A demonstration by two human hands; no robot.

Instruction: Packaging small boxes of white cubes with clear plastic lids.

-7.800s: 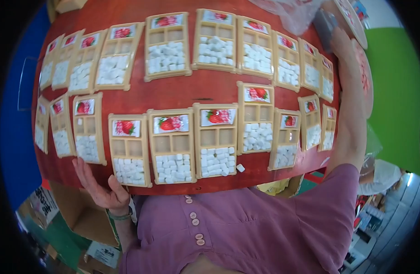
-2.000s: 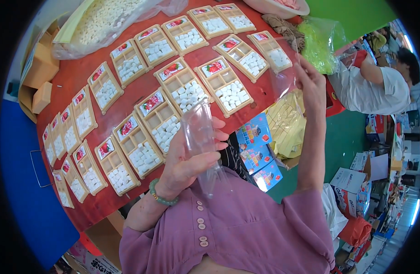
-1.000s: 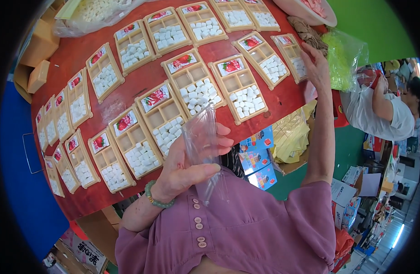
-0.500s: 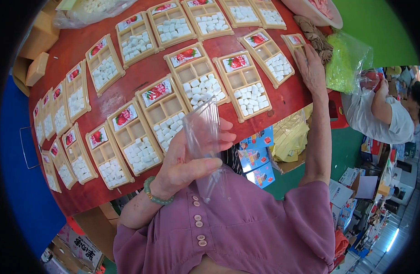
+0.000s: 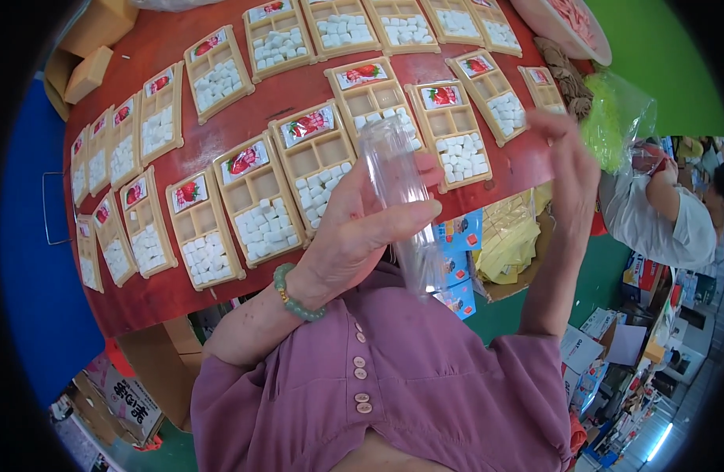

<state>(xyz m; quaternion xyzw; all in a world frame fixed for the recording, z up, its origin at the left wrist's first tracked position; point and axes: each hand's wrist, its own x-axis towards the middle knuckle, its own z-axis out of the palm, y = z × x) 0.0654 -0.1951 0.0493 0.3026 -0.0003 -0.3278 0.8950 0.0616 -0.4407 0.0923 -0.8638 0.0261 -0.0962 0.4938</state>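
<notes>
Upright in front of my chest, my left hand (image 5: 350,232) is closed around a long, clear plastic piece (image 5: 392,161). Several thin layers seem nested in it, but glare hides their exact shape. My right hand (image 5: 568,161) is raised near the table's right edge, smeared by motion, so its fingers are unclear. Beside it lies a small beige compartment tray (image 5: 544,88), partly covered by the hand. Closer to the left hand are more beige trays, among them one (image 5: 450,130) with a strawberry-printed packet (image 5: 440,97) in its top section and white marshmallow-like pieces (image 5: 462,157) below.
Rows of similar filled trays cover the red table (image 5: 299,86). At the far right stand a basin of pink pieces (image 5: 570,20), brown cloth (image 5: 565,75) and a bag of green strands (image 5: 613,118). Beneath the edge sits a carton of yellow sheets (image 5: 507,244). Another person (image 5: 653,204) is at the right.
My right hand has lifted off the small tray at the right and come back toward me. The left hand still grips the clear plastic piece, now farther right in view as the view shifts.
</notes>
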